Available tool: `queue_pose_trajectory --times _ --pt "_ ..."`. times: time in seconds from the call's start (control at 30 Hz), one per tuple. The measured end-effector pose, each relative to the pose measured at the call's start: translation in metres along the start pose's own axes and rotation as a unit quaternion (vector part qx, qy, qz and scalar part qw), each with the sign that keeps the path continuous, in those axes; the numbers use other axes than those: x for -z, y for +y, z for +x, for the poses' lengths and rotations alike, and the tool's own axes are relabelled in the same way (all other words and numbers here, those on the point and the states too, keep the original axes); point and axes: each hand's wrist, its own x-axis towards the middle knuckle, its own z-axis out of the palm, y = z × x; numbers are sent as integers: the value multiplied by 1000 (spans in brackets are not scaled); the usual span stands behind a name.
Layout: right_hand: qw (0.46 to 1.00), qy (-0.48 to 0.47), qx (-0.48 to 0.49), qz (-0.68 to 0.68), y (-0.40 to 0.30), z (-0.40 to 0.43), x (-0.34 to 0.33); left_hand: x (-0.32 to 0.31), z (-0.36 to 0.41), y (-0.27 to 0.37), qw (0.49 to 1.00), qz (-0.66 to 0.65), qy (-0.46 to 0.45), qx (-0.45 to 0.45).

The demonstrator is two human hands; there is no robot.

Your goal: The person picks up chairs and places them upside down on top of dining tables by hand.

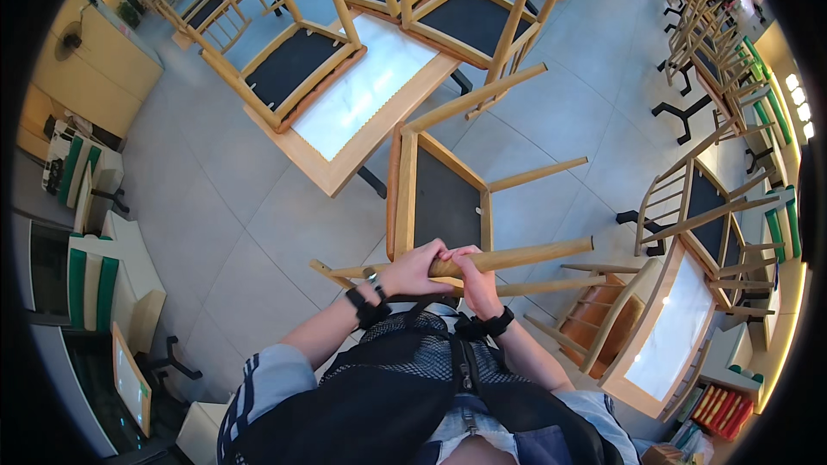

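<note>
Right in front of me is a wooden chair (447,197), turned so that its dark seat underside and its legs show. My left hand (417,269) grips the near chair leg (543,254) where it meets the seat frame. Close beside it, my right hand (477,274) is closed around the same leg, and the two hands touch. A brown seat edge (392,194) shows along the chair's left side. Part of the chair near my body is hidden by my hands and arms. I cannot tell whether the chair rests on anything.
Ahead stands a wood-edged table (362,90) with upturned chairs (300,68) on its top. To the right, another table (669,329) bears upturned chairs, with an upright chair (601,320) beside it. A green-and-white bench seat (94,284) is on the left. Grey floor tiles (213,226) lie between.
</note>
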Motion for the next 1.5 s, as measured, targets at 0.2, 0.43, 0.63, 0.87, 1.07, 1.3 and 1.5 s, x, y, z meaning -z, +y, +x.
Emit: queue_pose_trajectory --times 0.2,0.43,0.63,0.87,1.07,1.3,1.5 --pt "999 11 -32 -3 -6 -9 15 -26 31 -11 972 -170 -152 63" --pt "961 -266 -42 -60 -19 -40 61 -66 7 -10 972 -223 -67 4" --pt "974 -140 -175 -41 -1 -73 181 -34 -11 17 987 -78 -124 68" --pt "976 99 -160 109 17 -93 305 -16 -26 36 994 -68 -66 56" --pt "983 127 115 -70 -21 -8 258 1 -46 42 995 -88 3 57" --pt "993 -11 106 46 -54 92 194 22 -96 19 983 -135 81 95" --pt "995 -2 94 -18 -49 81 107 36 -165 -22 966 -164 154 125"
